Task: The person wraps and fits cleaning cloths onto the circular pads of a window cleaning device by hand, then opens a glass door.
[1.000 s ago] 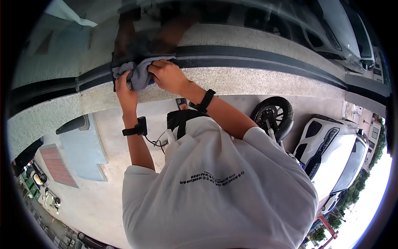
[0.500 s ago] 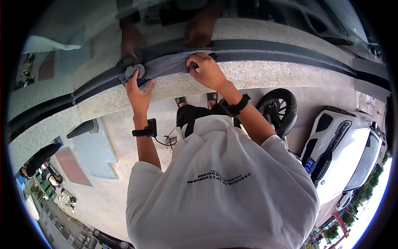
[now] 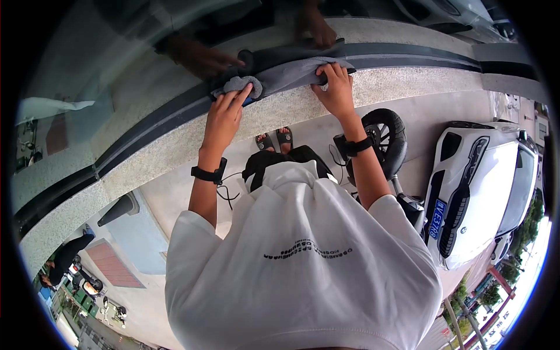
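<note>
A grey cloth [image 3: 286, 76] lies stretched along the dark window frame, bunched into a thick roll at its left end. My left hand [image 3: 223, 121] is on that bunched end, its fingers reaching over the folds and holding it. A small blue patch shows just under the cloth beside these fingers; what it belongs to is hidden. At the cloth's other end, my right hand [image 3: 338, 93] has its fingers curled over the edge, with the thumb below. Dark glass [image 3: 175, 35] above the frame reflects both hands.
A pale stone ledge [image 3: 396, 81] runs below the window frame [image 3: 140, 131]. Behind me stand a motorcycle with a black wheel [image 3: 385, 140] and a white car [image 3: 478, 198]. Another person in dark clothes [image 3: 67, 256] is far off at the left, near a scooter.
Both hands and the grey cloth have shifted to the right along the window frame. My left hand's fingers now lie closer together over the bunched end.
</note>
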Available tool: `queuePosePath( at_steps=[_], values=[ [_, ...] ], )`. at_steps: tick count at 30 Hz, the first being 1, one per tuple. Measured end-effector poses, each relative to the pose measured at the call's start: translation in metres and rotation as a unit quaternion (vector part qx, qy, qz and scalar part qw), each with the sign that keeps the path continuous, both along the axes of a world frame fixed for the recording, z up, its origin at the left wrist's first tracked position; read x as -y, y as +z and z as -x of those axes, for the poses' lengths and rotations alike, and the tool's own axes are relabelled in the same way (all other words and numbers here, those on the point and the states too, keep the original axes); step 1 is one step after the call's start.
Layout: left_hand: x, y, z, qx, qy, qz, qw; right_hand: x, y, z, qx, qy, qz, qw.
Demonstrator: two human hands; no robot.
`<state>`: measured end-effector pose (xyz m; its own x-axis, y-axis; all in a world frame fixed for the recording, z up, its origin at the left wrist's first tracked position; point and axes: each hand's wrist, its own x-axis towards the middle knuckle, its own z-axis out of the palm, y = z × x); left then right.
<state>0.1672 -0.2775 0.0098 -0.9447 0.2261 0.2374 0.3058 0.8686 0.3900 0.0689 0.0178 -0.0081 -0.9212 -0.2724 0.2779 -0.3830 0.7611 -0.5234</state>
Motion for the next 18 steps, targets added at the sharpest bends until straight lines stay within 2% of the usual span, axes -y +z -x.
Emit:
queuePosePath(
  at_steps=[11,18],
  values=[
    [0.015,-0.001,-0.002,0.0,-0.01,-0.018,1.0,0.022,0.006,-0.007,-0.049,0.018,-0.093,0.994],
    [0.031,-0.013,-0.007,-0.016,-0.001,-0.065,0.998,0.032,0.015,-0.015,-0.027,0.027,-0.07,0.997]
  ],
)
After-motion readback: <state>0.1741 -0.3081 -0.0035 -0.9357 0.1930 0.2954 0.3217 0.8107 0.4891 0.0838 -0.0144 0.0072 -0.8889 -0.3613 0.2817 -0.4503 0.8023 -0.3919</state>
